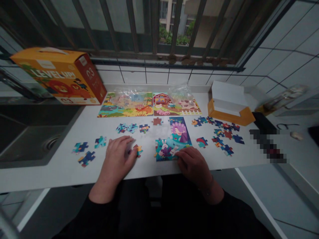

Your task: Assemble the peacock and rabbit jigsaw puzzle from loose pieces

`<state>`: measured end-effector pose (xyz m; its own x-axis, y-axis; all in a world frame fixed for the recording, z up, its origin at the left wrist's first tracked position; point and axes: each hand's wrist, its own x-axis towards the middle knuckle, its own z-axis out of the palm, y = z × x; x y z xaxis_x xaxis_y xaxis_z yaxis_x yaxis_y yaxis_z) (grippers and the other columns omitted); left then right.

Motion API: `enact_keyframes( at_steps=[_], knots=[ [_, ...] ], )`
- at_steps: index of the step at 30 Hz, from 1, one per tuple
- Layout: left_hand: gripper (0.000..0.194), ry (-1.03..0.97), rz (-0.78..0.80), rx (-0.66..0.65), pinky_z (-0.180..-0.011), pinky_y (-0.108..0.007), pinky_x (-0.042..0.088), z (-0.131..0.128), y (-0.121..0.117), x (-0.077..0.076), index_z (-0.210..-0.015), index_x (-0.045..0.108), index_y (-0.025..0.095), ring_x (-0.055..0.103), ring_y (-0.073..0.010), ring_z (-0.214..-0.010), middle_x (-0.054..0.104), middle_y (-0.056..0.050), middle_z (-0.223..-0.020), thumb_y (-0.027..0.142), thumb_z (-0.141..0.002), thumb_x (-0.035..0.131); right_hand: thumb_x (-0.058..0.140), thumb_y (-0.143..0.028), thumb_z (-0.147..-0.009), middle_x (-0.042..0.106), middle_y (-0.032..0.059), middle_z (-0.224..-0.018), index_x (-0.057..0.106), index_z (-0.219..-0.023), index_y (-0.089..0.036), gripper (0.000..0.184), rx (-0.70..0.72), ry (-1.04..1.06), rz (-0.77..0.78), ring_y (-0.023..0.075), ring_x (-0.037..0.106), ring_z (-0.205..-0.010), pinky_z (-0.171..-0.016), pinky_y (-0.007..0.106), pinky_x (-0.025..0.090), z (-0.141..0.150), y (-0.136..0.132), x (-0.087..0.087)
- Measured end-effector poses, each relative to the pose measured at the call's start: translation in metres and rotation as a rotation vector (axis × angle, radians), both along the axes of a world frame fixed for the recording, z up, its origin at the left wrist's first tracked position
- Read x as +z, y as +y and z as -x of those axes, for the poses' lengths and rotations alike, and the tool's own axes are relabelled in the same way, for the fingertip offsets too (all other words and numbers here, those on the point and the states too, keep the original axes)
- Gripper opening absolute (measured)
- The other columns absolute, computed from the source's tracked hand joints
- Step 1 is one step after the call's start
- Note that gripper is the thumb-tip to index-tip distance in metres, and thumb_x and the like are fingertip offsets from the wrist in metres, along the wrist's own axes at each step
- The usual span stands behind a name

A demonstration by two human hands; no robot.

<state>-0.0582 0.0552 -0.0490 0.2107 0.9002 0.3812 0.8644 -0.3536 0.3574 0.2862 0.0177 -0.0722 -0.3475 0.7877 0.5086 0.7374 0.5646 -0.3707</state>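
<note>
From the head camera, a small orange tray box [228, 111] sits open at the back right of the white counter [62, 172], its white lid flap raised; its inside looks bare white, though the far corner is hard to read. A large orange puzzle carton [59, 75] lies on its side at the back left, closed. Two clear plastic bags [129, 96] rest on two finished picture boards [149, 104], their contents too blurred to tell. A pixelated patch hides something at the right edge.

The left hand [119, 156] lies flat, fingers spread and loosely open, its fingertips touching a loose puzzle piece [138, 150]. The right hand [193, 162] rests open, palm down, fingertips pressing the lower edge of the partly assembled puzzle [173, 141], which lies between the two hands. Scattered pieces [219, 132] lie beyond the right hand.
</note>
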Motion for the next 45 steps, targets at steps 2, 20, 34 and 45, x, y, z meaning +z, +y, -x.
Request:
enact_keyframes(
  at_steps=[2, 20, 34, 45],
  knots=[
    [0.045, 0.056, -0.003, 0.034, -0.123, -0.071, 0.041, 0.001, -0.001, -0.001, -0.129, 0.071, 0.021, 0.065, -0.0415, -0.133, 0.072, -0.018, -0.139, 0.055, -0.100, 0.072, 0.061, -0.012, -0.101, 0.075, 0.0088, -0.103, 0.075, -0.115, -0.023, 0.023, -0.004, 0.002, 0.000, 0.0274, 0.069, -0.099, -0.090, 0.045, 0.057, 0.000, 0.000, 0.000],
    [0.036, 0.051, 0.118, -0.197, -0.124, -0.063, 0.042, 0.002, -0.008, 0.005, -0.134, 0.076, 0.029, 0.061, -0.0350, -0.139, 0.070, -0.012, -0.150, 0.032, -0.100, 0.065, 0.060, -0.011, -0.102, 0.075, 0.0088, -0.102, 0.074, -0.112, -0.022, 0.021, 0.002, -0.012, -0.015, 0.0271, 0.069, -0.097, -0.087, 0.043, 0.056, 0.000, 0.000, 0.002],
    [0.042, 0.107, 0.054, -0.011, -0.116, -0.062, 0.048, 0.005, -0.015, 0.000, -0.125, 0.071, 0.024, 0.061, -0.0405, -0.139, 0.068, -0.016, -0.150, 0.054, -0.096, 0.078, 0.060, -0.011, -0.101, 0.075, 0.0089, -0.102, 0.074, -0.111, -0.023, 0.021, 0.001, -0.012, -0.040, 0.0271, 0.069, -0.096, -0.086, 0.043, 0.057, -0.001, -0.001, 0.002],
    [0.039, 0.123, 0.045, -0.144, -0.116, -0.059, 0.047, 0.012, -0.010, -0.003, -0.136, 0.073, 0.027, 0.064, -0.0375, -0.138, 0.070, -0.013, -0.151, 0.046, -0.104, 0.063, 0.060, -0.011, -0.102, 0.074, 0.0083, -0.099, 0.074, -0.111, -0.023, 0.021, -0.007, 0.000, -0.026, 0.0269, 0.068, -0.095, -0.086, 0.043, 0.056, 0.002, 0.000, 0.004]
  ],
)
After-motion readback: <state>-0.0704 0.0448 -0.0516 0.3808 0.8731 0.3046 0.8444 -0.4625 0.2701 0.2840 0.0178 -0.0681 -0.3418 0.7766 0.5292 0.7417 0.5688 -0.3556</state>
